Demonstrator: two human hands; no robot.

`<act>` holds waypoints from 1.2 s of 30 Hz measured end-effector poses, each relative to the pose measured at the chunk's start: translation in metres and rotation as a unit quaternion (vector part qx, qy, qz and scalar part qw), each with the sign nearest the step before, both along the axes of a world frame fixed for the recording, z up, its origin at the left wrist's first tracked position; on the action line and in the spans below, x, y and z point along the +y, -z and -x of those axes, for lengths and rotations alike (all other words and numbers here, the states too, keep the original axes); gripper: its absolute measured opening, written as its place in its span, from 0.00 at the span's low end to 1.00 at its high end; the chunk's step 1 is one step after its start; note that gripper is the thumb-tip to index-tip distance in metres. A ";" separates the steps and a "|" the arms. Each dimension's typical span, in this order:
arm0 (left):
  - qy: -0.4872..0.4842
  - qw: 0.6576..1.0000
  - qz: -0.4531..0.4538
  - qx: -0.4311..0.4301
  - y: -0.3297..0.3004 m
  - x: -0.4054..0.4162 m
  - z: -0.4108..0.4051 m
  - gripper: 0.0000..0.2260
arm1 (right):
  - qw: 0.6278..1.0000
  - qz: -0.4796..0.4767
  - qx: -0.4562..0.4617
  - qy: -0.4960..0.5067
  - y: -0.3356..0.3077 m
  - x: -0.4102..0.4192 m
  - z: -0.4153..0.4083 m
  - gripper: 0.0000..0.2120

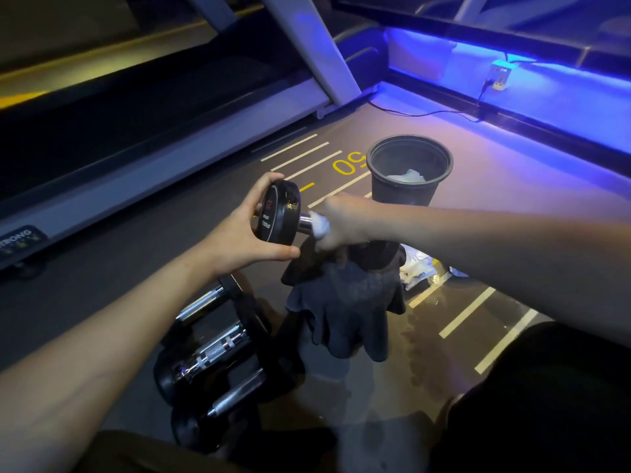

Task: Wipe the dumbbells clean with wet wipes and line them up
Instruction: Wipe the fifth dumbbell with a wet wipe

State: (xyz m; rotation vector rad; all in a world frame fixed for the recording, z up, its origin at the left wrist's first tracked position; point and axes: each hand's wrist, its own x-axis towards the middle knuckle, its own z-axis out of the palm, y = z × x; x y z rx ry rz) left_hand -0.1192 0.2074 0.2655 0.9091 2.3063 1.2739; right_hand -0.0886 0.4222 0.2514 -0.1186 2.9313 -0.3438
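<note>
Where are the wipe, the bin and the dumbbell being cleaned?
wipe (pixel 320 227), head view, on the white wad at the right hand's thumb side.
bin (pixel 397 191), head view, on its dark outer wall.
dumbbell (pixel 277 216), head view, on the black end disc that the left hand holds.

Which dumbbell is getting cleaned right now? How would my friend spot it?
Find the black bin standing on the floor by the yellow number. Just in front of it, one dumbbell is lifted off the floor: the left hand grips its black end and the right hand wraps a white wipe round its shiny handle. The other dumbbells lie on the floor, untouched.
</note>
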 end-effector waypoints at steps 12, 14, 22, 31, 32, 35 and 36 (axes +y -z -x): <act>0.017 0.999 -0.002 0.031 -0.002 0.004 0.001 0.44 | 0.992 0.013 -0.113 -0.058 -0.020 0.065 -0.025 0.40; 0.019 0.999 0.001 0.040 -0.002 0.005 0.000 0.44 | 0.989 0.100 -0.102 -0.031 -0.022 0.072 -0.025 0.39; 0.019 0.999 0.010 0.044 -0.003 0.004 0.002 0.45 | 0.999 0.020 0.015 -0.046 -0.002 0.064 -0.015 0.36; 0.024 0.999 0.006 0.046 0.004 0.000 0.009 0.45 | 0.997 -0.031 0.057 -0.035 0.005 0.060 -0.024 0.22; 0.025 0.998 0.006 0.048 0.004 0.000 0.010 0.45 | 0.998 -0.008 0.043 -0.039 0.007 0.062 -0.025 0.20; 0.030 0.998 -0.001 0.050 0.005 0.002 0.011 0.46 | 0.998 0.045 0.007 -0.033 0.007 0.068 -0.027 0.21; 0.032 0.998 -0.001 0.052 0.004 0.002 0.010 0.46 | 0.997 0.058 0.000 -0.043 0.007 0.070 -0.027 0.22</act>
